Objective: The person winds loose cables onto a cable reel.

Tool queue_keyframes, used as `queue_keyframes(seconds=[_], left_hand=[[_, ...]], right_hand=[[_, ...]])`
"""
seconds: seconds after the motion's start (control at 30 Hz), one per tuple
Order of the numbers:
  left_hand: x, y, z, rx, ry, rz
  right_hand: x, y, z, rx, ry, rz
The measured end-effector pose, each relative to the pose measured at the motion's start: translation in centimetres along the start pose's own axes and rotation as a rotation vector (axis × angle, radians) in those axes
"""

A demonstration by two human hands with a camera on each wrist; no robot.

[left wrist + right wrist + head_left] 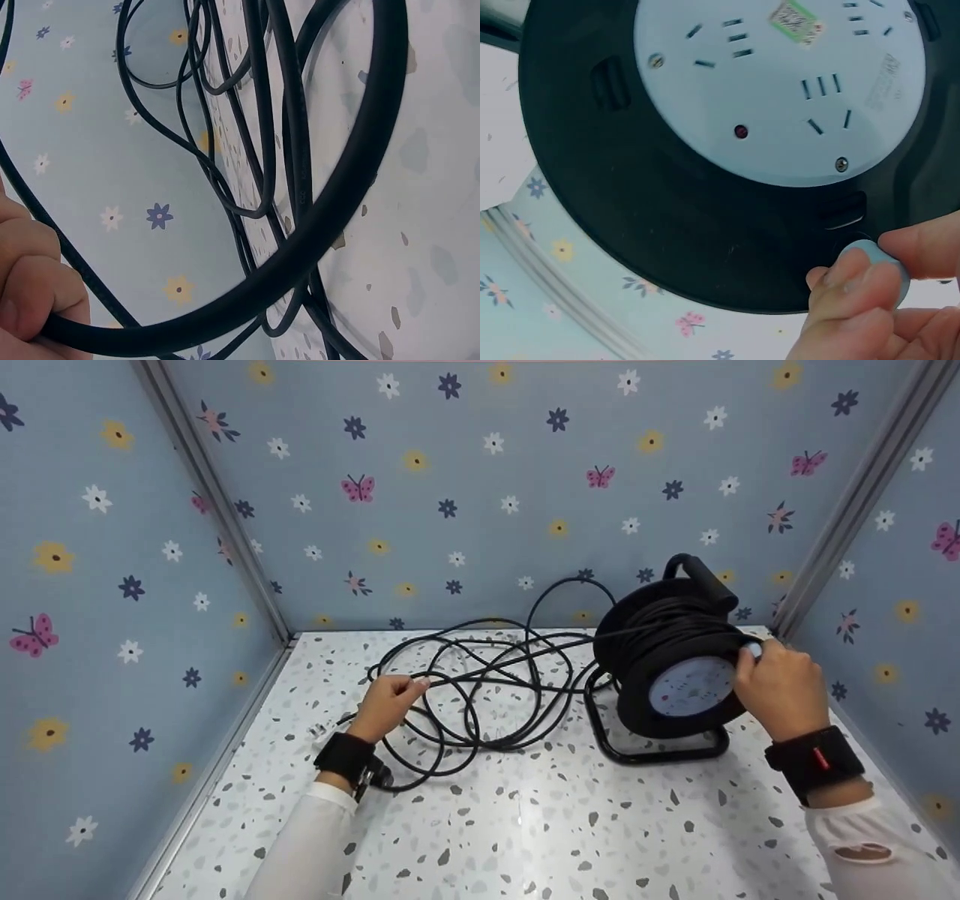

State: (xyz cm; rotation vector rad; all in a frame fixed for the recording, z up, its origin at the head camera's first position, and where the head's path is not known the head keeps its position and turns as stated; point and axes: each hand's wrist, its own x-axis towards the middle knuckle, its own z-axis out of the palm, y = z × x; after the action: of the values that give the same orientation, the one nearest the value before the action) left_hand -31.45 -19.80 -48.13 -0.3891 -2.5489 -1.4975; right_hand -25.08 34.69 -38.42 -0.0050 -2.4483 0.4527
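Observation:
A black cable reel (637,705) stands at the right on its tubular frame, with black cable (660,622) wound round its drum. In the right wrist view my right hand (855,307) pinches the pale blue knob (892,266) at the edge of the reel's flange, beside the light socket panel (780,150). My left hand (388,703), out to the left, grips the cable between thumb and curled fingers. From there one stretch runs up to the drum. Up close, a thick loop of cable (285,262) comes out of the left fist.
Loose cable coils (471,716) sprawl across the speckled white tabletop (525,825) between hand and reel. Small metallic prongs (319,730) lie near the left wrist. Flowered blue panels (465,532) wall the table at the back and both sides. A black carry handle (709,583) tops the reel.

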Motion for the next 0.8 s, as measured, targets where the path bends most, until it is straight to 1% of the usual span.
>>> queue_keyframes(seconds=[0.2, 0.33, 0.47, 0.57, 0.7, 0.8], left_hand=[[0.0, 0.5, 0.6, 0.062, -0.016, 0.026], [0.0, 0.9, 1.6, 0.124, -0.022, 0.053], [0.0, 1.4, 3.0, 0.172, -0.011, 0.083], [-0.1, 2.0, 4.1, 0.191, -0.017, 0.096], [0.0, 2.9, 5.6, 0.174, -0.057, 0.117], [0.0, 3.3, 6.4, 0.153, -0.107, 0.14]], right_hand=[[-0.3, 1.1, 0.4, -0.014, -0.001, 0.049], [-0.4, 2.0, 0.7, -0.038, -0.023, 0.065], [-0.6, 3.0, 0.9, -0.046, -0.067, 0.071], [-0.7, 3.7, 1.1, -0.042, -0.126, 0.101], [-1.1, 4.5, 1.6, -0.039, -0.173, 0.128], [-1.5, 4.8, 2.0, -0.043, -0.163, 0.116]])
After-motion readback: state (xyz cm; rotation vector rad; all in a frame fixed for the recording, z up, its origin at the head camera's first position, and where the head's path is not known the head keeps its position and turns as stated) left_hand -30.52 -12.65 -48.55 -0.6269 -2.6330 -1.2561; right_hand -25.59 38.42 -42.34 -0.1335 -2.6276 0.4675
